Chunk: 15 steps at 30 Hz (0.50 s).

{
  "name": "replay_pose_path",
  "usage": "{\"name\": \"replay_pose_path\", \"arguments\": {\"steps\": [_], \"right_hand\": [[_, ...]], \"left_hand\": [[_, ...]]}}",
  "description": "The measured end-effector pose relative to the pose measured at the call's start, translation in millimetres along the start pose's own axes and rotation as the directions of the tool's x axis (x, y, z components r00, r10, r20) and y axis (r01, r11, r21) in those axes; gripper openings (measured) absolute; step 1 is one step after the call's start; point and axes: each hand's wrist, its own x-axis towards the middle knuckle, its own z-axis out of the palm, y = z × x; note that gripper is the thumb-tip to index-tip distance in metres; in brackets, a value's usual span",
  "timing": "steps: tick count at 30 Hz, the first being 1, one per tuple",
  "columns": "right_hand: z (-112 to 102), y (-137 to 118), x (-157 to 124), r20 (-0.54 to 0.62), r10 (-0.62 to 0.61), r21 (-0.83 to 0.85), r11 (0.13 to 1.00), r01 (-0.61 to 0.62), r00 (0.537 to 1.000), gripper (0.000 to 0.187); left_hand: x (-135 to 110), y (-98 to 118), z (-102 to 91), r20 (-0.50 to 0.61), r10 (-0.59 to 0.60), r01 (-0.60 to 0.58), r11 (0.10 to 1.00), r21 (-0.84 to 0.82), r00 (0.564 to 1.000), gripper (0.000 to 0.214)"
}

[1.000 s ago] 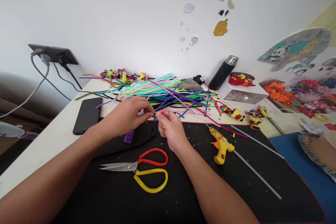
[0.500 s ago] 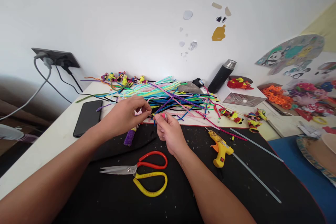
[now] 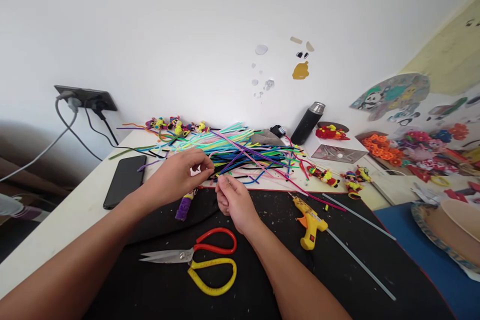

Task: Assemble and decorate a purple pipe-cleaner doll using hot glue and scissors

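Note:
My left hand (image 3: 182,172) is closed in a pinch, thumb against forefinger, over the near edge of a heap of pipe cleaners (image 3: 258,155). Whatever its fingertips hold is too small to make out. Just to its right, my right hand (image 3: 236,202) is closed too, thumb pressed on the curled fingers. A tiny yellow bit shows at its thumb tip; the rest of what it holds is hidden. Under my left hand lies a fuzzy purple piece (image 3: 183,208), its upper end partly covered. Scissors (image 3: 183,256) with red and yellow handles lie partly open on the black mat (image 3: 258,280) below.
A yellow glue gun (image 3: 310,222) with a long glue stick (image 3: 362,265) lies at right. At left is a black phone (image 3: 124,181). A black flask (image 3: 305,125), a white box (image 3: 337,152) and small pipe-cleaner figures (image 3: 352,183) stand or lie farther back.
The view has tilted up, so the table sits lower in the picture. A pinkish-red bit at my right fingers is now out of sight. Both hands stay closed and close together.

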Motion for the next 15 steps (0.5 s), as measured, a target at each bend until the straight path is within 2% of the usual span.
{"name": "replay_pose_path", "arguments": {"steps": [5, 10, 15], "right_hand": [[1.4, -0.6, 0.8, 0.037, -0.044, -0.034, 0.998, 0.045, 0.998, 0.055], [1.5, -0.9, -0.8, 0.097, -0.067, -0.141, 0.987, 0.08, 0.993, 0.052], [3.2, -2.5, -2.0, 0.108, -0.025, -0.119, 0.992, 0.038, 0.994, 0.055]], "left_hand": [[0.3, -0.9, -1.7, 0.009, 0.006, -0.006, 1.0, 0.007, 1.0, 0.024], [0.1, -2.8, -1.4, -0.01, 0.016, -0.016, 1.0, 0.001, 1.0, 0.025], [-0.4, -4.0, 0.4, -0.002, 0.011, -0.011, 1.0, -0.025, 1.0, 0.024]]}}
